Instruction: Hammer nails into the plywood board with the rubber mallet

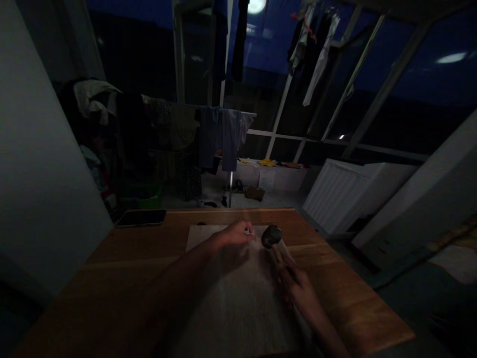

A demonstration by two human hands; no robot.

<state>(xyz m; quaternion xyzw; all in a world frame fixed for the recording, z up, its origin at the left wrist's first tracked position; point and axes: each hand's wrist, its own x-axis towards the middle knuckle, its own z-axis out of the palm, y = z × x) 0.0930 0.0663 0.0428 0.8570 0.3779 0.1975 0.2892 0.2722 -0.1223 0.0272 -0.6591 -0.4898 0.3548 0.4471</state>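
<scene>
My right hand (294, 283) is wrapped round the light wooden handle of a hammer (272, 236). Its thick, dark head is raised at the far right part of a pale board (238, 298), just right of my left hand. My left hand (238, 232) is closed in a pinch over the board's far part. A small whitish thing shows at its fingertips, too dim and small to name. The board lies flat on a wooden table (335, 278).
A dark phone (141, 218) lies at the table's far left corner. Behind stand a drying rack with clothes (229, 134) and a green basket (149, 195). A white ridged cabinet-like box (335, 191) is at the right. More clothes (320, 54) hang by the windows. The room is dim.
</scene>
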